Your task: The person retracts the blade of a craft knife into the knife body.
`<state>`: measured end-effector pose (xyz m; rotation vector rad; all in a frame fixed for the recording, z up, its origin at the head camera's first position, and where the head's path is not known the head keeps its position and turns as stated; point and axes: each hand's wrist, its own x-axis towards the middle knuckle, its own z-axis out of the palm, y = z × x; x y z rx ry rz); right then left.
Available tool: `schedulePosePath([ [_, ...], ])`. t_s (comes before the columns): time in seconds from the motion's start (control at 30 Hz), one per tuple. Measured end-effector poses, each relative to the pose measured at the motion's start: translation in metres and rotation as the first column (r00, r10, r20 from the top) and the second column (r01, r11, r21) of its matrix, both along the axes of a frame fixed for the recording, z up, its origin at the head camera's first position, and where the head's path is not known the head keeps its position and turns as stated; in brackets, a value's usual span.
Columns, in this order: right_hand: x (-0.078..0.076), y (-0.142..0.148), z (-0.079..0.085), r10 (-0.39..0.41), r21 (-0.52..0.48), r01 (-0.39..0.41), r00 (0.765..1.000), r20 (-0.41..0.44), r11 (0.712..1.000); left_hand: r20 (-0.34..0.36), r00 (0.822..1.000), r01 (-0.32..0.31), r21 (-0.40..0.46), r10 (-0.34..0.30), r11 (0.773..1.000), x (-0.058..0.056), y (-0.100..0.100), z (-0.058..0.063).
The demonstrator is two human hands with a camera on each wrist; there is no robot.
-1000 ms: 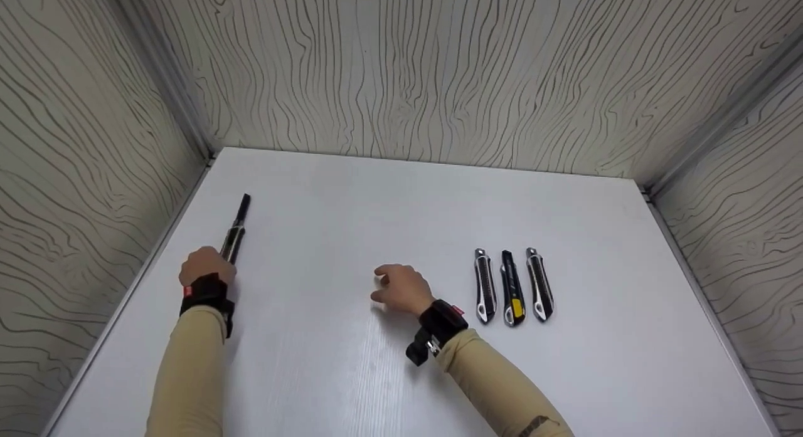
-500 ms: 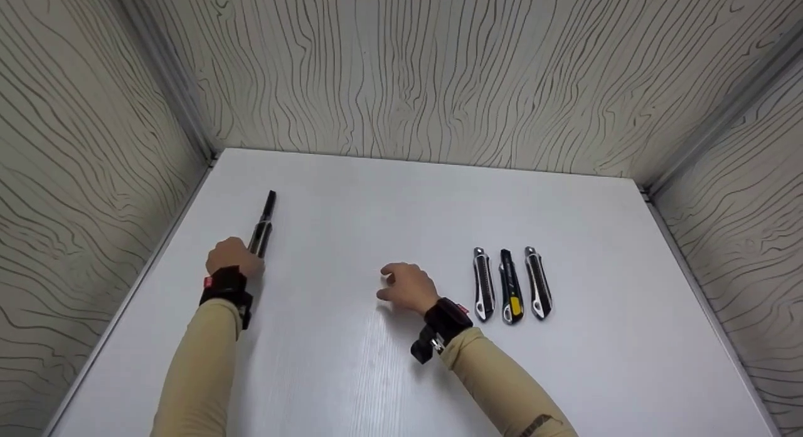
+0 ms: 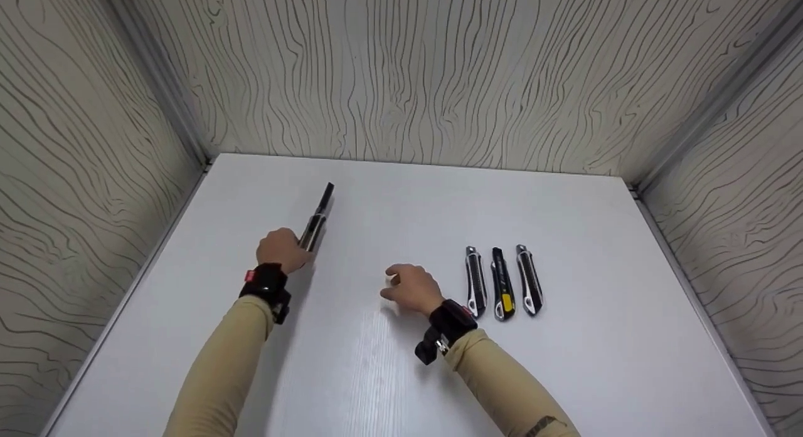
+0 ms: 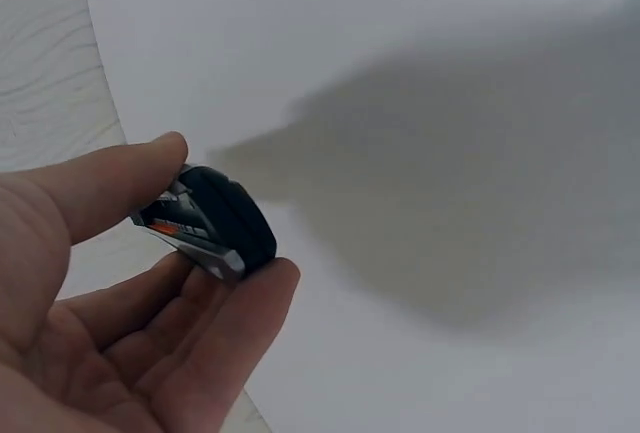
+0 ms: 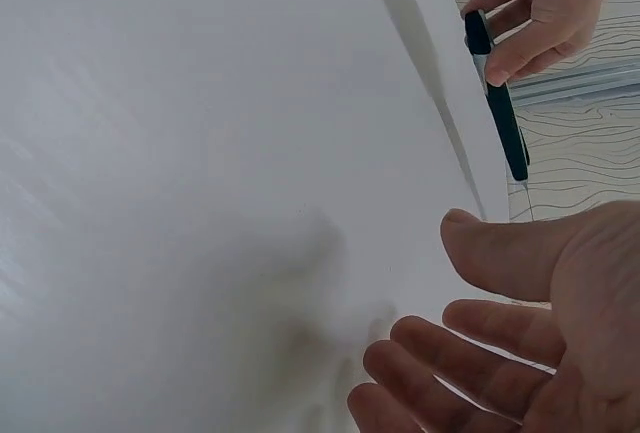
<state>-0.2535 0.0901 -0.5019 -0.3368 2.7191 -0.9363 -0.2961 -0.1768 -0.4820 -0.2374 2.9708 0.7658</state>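
My left hand point(image 3: 282, 250) pinches a silver-and-black utility knife point(image 3: 315, 227) between thumb and fingers, above the left part of the table. Its dark blade points away, up and slightly right in the head view. From the left wrist view, the black end of this utility knife point(image 4: 240, 221) shows between the thumb and fingertips. My right hand point(image 3: 411, 289) hovers near the middle with relaxed, slightly bent fingers and nothing in them. The right wrist view has the right hand point(image 5: 480, 353) with thumb and fingers apart, and the left hand point(image 5: 555, 8) with the knife beyond.
Right of my right hand, three utility knives lie side by side: a silver-and-black one point(image 3: 475, 283), a black one with a yellow slider point(image 3: 502, 285), and another silver-and-black one point(image 3: 530, 280). Wood-patterned panels point(image 3: 389, 73) enclose the white table point(image 3: 401, 202) at the back and sides.
My left hand has moved right with the utility knife, from the table's left edge toward the middle, and the knife tilts further right. The right hand has barely shifted.
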Motion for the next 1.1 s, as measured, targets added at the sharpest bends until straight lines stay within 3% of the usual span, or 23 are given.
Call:
schedulePosePath([
  [0.3,0.001,0.015,0.001,-0.039,0.019,0.04,0.998,-0.052,0.999,-0.068,0.992,0.107,0.034,-0.105,0.994,0.012,0.062,0.009],
  [0.43,-0.003,0.025,0.002,-0.084,-0.055,0.08,0.993,-0.086,0.995,-0.08,0.983,0.172,0.064,-0.167,0.983,0.022,0.086,0.013],
  [0.5,-0.007,0.029,0.003,-0.13,-0.131,0.125,0.991,-0.036,0.984,-0.089,0.976,0.205,0.079,-0.198,0.976,0.027,0.098,0.013],
  [0.6,-0.014,0.036,0.006,-0.211,-0.278,0.235,0.971,0.112,0.931,-0.102,0.964,0.256,0.094,-0.246,0.962,0.033,0.113,0.015],
  [0.73,-0.021,0.042,0.008,-0.258,-0.44,0.367,0.922,0.289,0.82,-0.14,0.94,0.325,0.089,-0.311,0.941,0.04,0.128,0.018],
  [0.87,-0.024,0.045,0.006,-0.271,-0.503,0.421,0.898,0.346,0.755,-0.163,0.919,0.374,0.077,-0.358,0.924,0.046,0.139,0.017],
  [1.1,-0.025,0.047,0.002,-0.318,-0.56,0.516,0.852,0.416,0.649,-0.17,0.919,0.37,0.059,-0.356,0.927,0.054,0.154,0.011],
])
